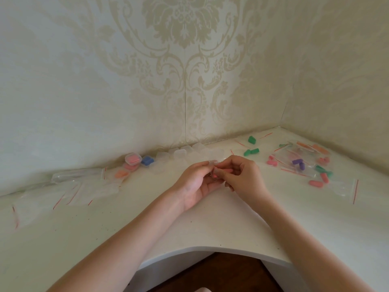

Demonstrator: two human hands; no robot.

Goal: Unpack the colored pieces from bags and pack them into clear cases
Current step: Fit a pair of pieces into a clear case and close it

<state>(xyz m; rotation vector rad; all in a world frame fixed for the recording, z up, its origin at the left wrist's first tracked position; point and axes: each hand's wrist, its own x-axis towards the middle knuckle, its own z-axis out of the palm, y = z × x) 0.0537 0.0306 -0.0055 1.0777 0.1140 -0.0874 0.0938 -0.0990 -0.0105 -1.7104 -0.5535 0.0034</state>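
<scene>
Over the middle of the white corner desk [210, 224], my left hand [195, 182] and my right hand [244, 175] meet and together hold a small clear bag [215, 167] with pink pieces inside. Fingers of both hands pinch the bag; most of it is hidden between them. Filled clear cases stand by the wall at the left: a pink one [133, 158], a blue one [147, 160], an orange one [121, 173]. Several empty clear cases [185, 153] lie behind my hands.
Flat empty zip bags with red strips [69, 190] lie on the left. On the right lie green pieces [251, 151], purple pieces [299, 163], pink pieces [315, 183] and more bags [345, 187]. Patterned walls close the corner. The desk's curved front edge [210, 249] is near me.
</scene>
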